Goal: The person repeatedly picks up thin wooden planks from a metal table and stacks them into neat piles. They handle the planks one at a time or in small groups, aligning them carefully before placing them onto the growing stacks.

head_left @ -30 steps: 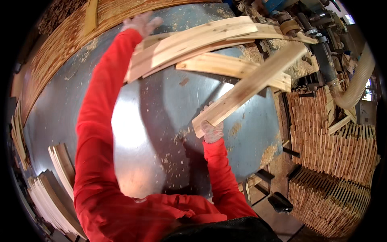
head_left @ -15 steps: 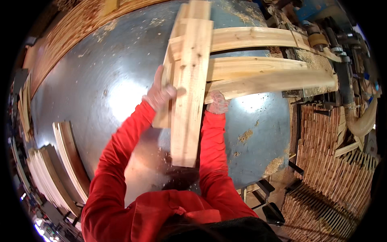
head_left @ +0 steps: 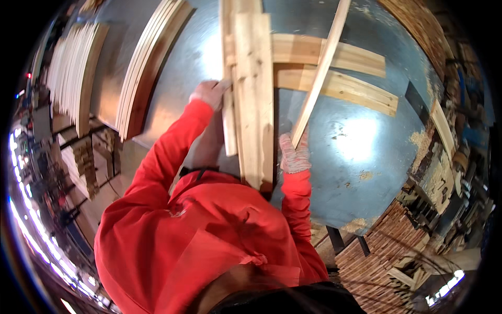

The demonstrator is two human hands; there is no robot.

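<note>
My right hand [head_left: 295, 155], in a pale knitted glove, grips the near end of a long narrow board [head_left: 325, 62]. This board slants away up and to the right, across two other boards. Beside the stacked boards [head_left: 254, 89] in the middle, my gloved left hand [head_left: 210, 95] has its fingers closed on the edge of a narrow board [head_left: 229, 123]. Part of those fingers is hidden. Right of the stack, an upper crosswise board [head_left: 361, 58] and a lower crosswise board [head_left: 361, 93] lie on the grey metal table [head_left: 334, 199].
On the left side stand a row of pale boards [head_left: 73, 68] and a curved-looking bundle of boards [head_left: 149, 63]. Stacked wood strips [head_left: 376, 251] sit below the table at the right. Sawdust [head_left: 355, 225] dots the table's near right edge, with machinery [head_left: 463, 141] beyond.
The view has swung, bringing the left-hand stacks higher. My right hand has drawn a board out to a steep slant. My left hand stays at the left side of the middle boards.
</note>
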